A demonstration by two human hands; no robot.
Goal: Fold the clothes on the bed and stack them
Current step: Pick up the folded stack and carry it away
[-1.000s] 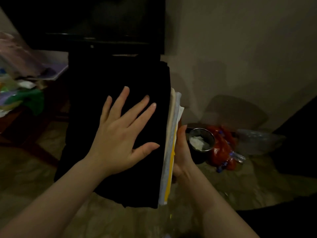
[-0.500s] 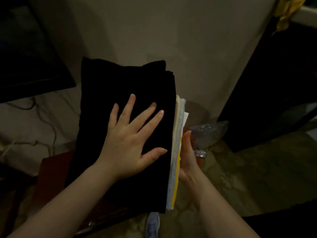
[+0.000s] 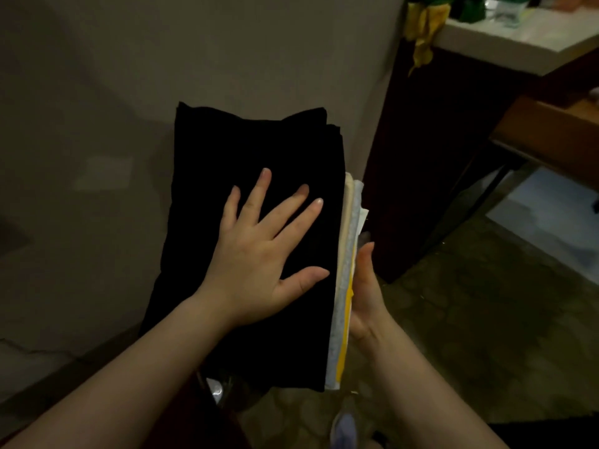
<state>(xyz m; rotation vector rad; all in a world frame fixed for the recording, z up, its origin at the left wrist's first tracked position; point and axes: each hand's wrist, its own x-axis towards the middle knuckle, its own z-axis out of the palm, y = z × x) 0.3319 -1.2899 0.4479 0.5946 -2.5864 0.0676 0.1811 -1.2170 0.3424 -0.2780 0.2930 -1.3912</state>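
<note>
There were 2 hands, the left hand (image 3: pixel 259 254) and the right hand (image 3: pixel 364 296), 1 stack of folded clothes (image 3: pixel 252 157), and 1 shoe (image 3: pixel 345 429) at bottom centre.

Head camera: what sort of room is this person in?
Probably a lived-in room in a home: a plain wall, a patterned floor, a dark cabinet under a cluttered pale countertop, and folded clothes being carried.

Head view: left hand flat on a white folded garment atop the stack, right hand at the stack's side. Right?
No. In the head view the top garment is black, not white; left hand lies flat on it, right hand at the stack's side.
</note>
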